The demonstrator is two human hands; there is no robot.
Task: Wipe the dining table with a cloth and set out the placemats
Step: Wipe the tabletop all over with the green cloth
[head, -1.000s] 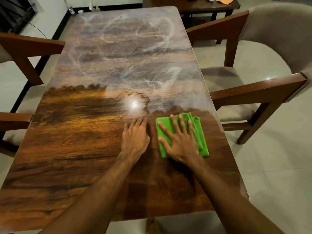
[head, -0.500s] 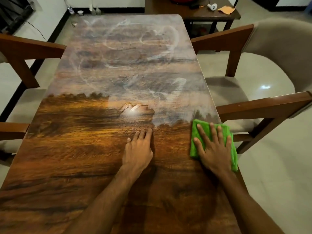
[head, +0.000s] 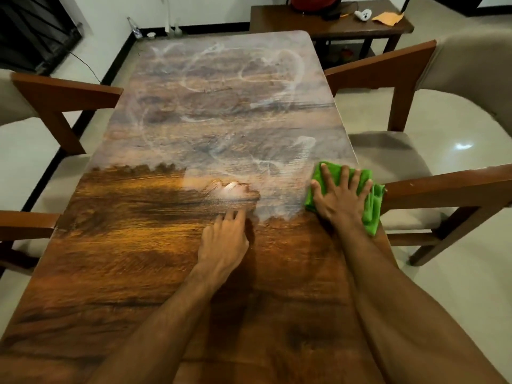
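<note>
The right arm stretches forward from the lower right, and the right hand lies palm-down on the green cloth with all 5 fingers straight and fanned wide, pressing it flat rather than gripping it. The cloth sits at the right edge of the table, about halfway along its length. Its folded outer part reaches past the edge, close to the wooden armrest of the near chair on that side.

The left arm comes up from the lower middle. The left hand rests palm-down on bare wood, released and holding nothing, its fingers close together and pointing away from the person. Its fingertips touch the ragged line where the glossy near half of the table meets a cloudy film with white swirl marks that covers the far half. The 2 hands are well apart, the left nearer the table's middle.

Beyond the far end stands a dark side table.
</note>
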